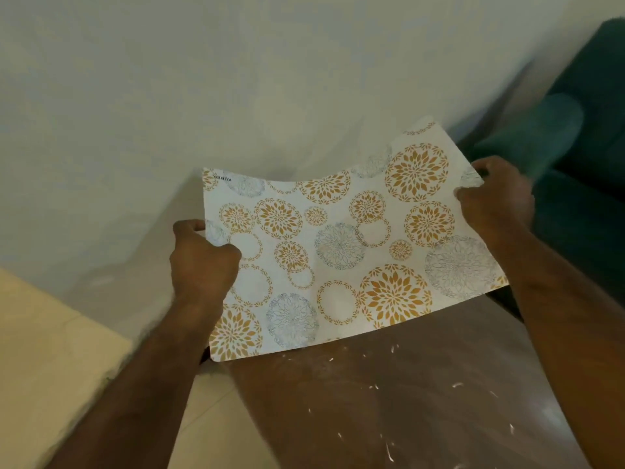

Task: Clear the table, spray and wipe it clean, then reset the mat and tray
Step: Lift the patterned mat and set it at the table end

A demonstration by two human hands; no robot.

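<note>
Mat [341, 252] held between both hands over the brown table [406, 401]: left hand [201, 255] pinches its left edge, right hand [495, 194] its right.

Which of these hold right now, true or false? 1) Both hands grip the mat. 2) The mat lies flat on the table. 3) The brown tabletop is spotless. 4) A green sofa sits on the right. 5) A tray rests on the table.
1) True: the left hand and the right hand each pinch a short edge of the mat.
2) False: the mat is held up, sagging in the middle.
3) False: the table shows white flecks and smears.
4) True: the green sofa is at the right edge.
5) False: no tray is in view.
</note>
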